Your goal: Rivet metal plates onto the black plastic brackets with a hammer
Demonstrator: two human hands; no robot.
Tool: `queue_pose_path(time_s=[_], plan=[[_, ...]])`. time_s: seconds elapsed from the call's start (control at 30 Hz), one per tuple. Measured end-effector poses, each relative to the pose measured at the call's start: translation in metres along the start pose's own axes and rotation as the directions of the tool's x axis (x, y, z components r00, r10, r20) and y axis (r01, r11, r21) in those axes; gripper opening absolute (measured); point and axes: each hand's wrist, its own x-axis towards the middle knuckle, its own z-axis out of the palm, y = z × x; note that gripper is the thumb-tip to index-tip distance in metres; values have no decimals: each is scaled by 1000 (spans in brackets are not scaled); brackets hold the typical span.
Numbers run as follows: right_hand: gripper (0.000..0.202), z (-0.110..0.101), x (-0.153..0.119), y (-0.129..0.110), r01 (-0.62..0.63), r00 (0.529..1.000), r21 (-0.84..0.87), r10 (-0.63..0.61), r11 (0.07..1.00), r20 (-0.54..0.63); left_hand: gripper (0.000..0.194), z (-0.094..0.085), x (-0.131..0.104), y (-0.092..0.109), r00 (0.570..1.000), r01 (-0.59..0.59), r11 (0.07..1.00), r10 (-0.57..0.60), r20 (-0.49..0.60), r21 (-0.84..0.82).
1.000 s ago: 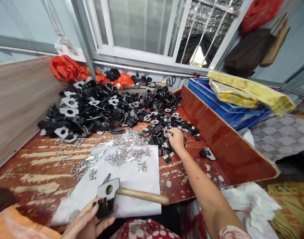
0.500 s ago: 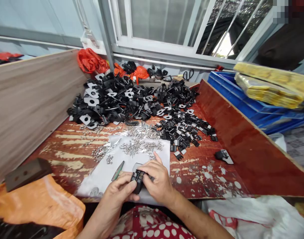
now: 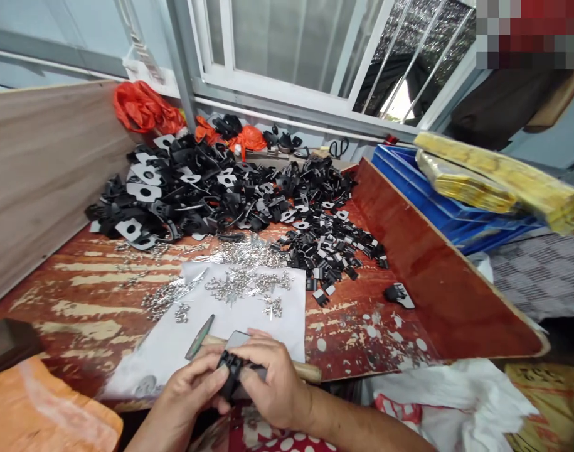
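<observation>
Both hands grip a small black plastic part [image 3: 229, 375] close to the table's front edge. My left hand [image 3: 192, 384] pinches it from the left with thumb and fingers. My right hand [image 3: 278, 382] closes on its right side, thumb against the part and fingers curled over the top. A flat grey piece [image 3: 237, 339] shows just behind the part; whether they are joined I cannot tell. Beneath the hands lies a hammer [image 3: 201, 337], its greenish head to the left and the end of its wooden handle out to the right. White paper [image 3: 159, 342] is spread under it.
Silver pins or screws [image 3: 239, 282] lie loose on the paper. Behind are heaped black plastic parts [image 3: 211, 188], with smaller black pieces [image 3: 331, 251] to the right. Boards [image 3: 432, 270] wall the table's sides. A blue crate [image 3: 409, 194] with yellow packs stands beyond the right board.
The view has turned, so the table scene sits further left. My right hand's raised finger has come down over the part. The hammer's handle end now shows past my right hand.
</observation>
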Motion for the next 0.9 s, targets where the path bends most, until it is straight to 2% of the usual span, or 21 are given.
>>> queue_pose_path(time_s=[0.1,0.13,0.17,0.2,0.23,0.27,0.3,0.33,0.4,0.47,0.57,0.63,0.73,0.9], plan=[[30,-15,2,7,-134,969,98,110,986,219,42,0,1,-1,996,-47,995,54,-77,90],[29,-25,7,13,-137,956,52,118,989,268,42,0,2,0,994,-58,993,67,-88,106],[27,-38,14,20,-121,956,-60,133,991,260,41,1,3,0,992,-62,992,72,-99,107],[26,-52,23,28,-107,970,-217,149,970,191,40,1,3,1,991,-61,994,72,-115,93],[26,-67,33,37,-115,987,-384,148,916,59,40,0,4,2,988,-62,996,71,-140,69],[24,-82,43,47,-161,987,-552,129,818,-97,40,0,4,3,983,-64,997,71,-171,43],[21,-95,53,57,-204,977,-623,112,755,-184,40,-1,3,3,977,-68,997,71,-202,21],[17,-106,62,66,-230,968,-668,98,708,-229,40,-1,3,3,971,-72,997,71,-227,4],[10,-120,74,82,-231,969,-695,99,681,-225,40,-3,1,3,969,-62,998,57,-240,-14],[10,-123,76,91,-207,976,-709,91,674,-198,39,-5,-2,3,974,-40,999,40,-221,4],[16,-121,71,93,-183,980,-704,70,687,-186,36,-4,-5,5,989,-40,997,50,-143,71],[17,-120,67,89,-169,982,-684,62,710,-178,34,-1,-7,7,991,-69,993,80,-110,100],[15,-119,68,86,-140,988,-631,61,763,-145,33,2,-6,7,980,-146,982,160,-118,122],[13,-116,76,87,-147,989,-512,109,846,-103,32,-13,3,-6,974,-194,958,214,-76,210]])
